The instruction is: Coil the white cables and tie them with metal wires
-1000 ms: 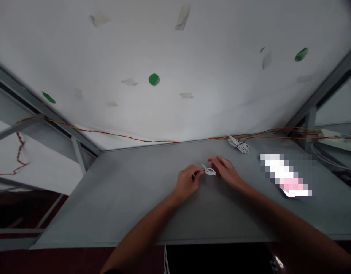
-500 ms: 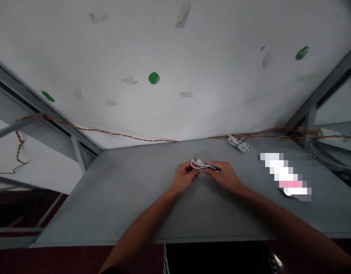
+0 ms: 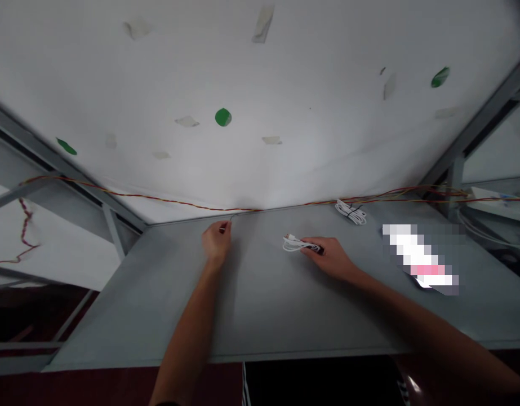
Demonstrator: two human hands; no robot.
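From the head view, the left hand (image 3: pixel 216 241) is now working well apart from the right hand (image 3: pixel 330 258), having left the bundle that both were sharing; it is pinching narrowly, thumb and fingers closed on a thin dark strand (image 3: pixel 231 217) that is rising toward the far edge of the grey table top (image 3: pixel 260 321); what the strand is, I cannot tell at this size; the right hand is staying low, its fingers curled onto a coiled white cable (image 3: pixel 294 243), which is lying on the table top just under those fingertips, its plug (image 3: pixel 287 237) pointing toward the left hand; a second coiled white cable (image 3: pixel 350 212), bound with black, is resting near the far edge; a twisted red-and-yellow wire (image 3: pixel 158 197) is running along the white wall (image 3: pixel 263 84); a pixelated object (image 3: pixel 420 259) is lying to the right.
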